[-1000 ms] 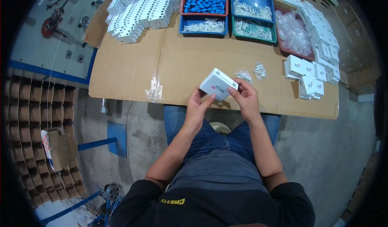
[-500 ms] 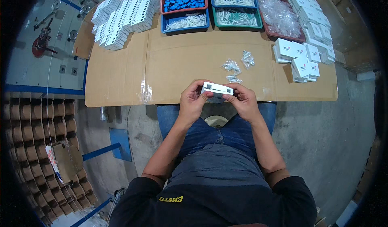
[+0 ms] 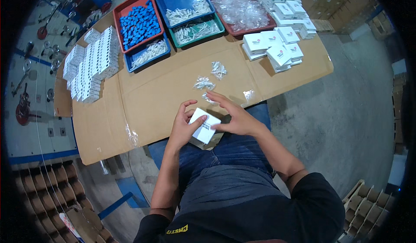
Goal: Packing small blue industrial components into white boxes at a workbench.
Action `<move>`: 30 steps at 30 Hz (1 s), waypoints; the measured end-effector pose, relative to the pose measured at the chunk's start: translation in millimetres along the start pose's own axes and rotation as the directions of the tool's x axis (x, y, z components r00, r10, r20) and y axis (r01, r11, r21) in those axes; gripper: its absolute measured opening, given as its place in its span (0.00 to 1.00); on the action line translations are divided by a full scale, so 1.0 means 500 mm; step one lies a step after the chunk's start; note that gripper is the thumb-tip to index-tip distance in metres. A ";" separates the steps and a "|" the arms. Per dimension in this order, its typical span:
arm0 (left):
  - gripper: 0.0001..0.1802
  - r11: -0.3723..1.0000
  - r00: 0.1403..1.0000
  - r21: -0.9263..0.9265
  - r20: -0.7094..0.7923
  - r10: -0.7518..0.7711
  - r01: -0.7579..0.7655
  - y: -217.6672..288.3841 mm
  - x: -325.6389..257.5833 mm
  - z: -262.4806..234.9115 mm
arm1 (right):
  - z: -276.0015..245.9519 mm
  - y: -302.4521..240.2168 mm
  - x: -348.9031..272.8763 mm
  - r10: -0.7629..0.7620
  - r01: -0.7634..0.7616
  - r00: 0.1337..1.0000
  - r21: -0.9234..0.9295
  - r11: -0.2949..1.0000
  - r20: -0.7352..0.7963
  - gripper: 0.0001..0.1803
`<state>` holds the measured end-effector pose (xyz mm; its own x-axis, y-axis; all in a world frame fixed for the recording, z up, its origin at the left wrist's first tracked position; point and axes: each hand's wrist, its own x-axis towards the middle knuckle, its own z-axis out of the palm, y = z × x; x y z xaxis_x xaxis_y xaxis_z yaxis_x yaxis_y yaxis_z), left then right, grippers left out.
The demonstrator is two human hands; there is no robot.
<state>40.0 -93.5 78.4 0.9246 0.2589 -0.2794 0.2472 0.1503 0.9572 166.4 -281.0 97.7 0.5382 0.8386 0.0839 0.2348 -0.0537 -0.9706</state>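
Observation:
A small white carton (image 3: 208,129) with print on its top sits in my left hand (image 3: 180,129), the thumb lying across its upper face and the fingers behind it. My right hand (image 3: 239,121) is open beside the carton's right edge, fingers spread; whether its thumb touches the carton I cannot tell. Just beyond my hands, small clear bags of white pieces lie on the cardboard-covered table (image 3: 156,100): one bag (image 3: 219,70) farthest off, another bag (image 3: 203,83) nearer, and a third bag (image 3: 209,98) partly behind my right fingers.
Stacked white cartons (image 3: 93,65) fill the table's left end. At the back stand a red tray (image 3: 116,24) of blue pieces, blue trays (image 3: 161,2) and a green tray (image 3: 190,45) of white pieces, and a dark red tray (image 3: 242,33) of clear bags. More white cartons (image 3: 277,54) lie at right.
The carton has turned from edge-on to showing its printed face. My right hand has let go and opened, while the left keeps hold. The whole view has swung round.

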 end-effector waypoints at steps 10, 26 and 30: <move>0.31 0.977 0.967 -0.148 0.227 -0.116 0.152 0.038 0.033 0.040 | -0.126 -0.032 -0.005 0.004 0.078 0.950 -0.250 0.965 0.312 0.47; 0.20 0.996 0.976 -0.019 -0.194 -0.094 0.092 -0.074 -0.016 -0.047 | -0.540 0.227 -0.012 -0.169 -0.652 0.369 -0.384 0.654 -0.914 0.42; 0.19 0.998 0.980 -0.001 -0.189 -0.066 0.067 -0.090 -0.012 -0.041 | -0.555 0.258 -0.002 -0.093 -0.677 0.406 -0.367 0.638 -0.909 0.40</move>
<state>17.5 -82.4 35.7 0.8348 0.4240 -0.3511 0.3082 0.1685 0.9363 421.0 -439.3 35.1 0.9325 -0.1476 0.3298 0.0829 -0.8010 -0.5929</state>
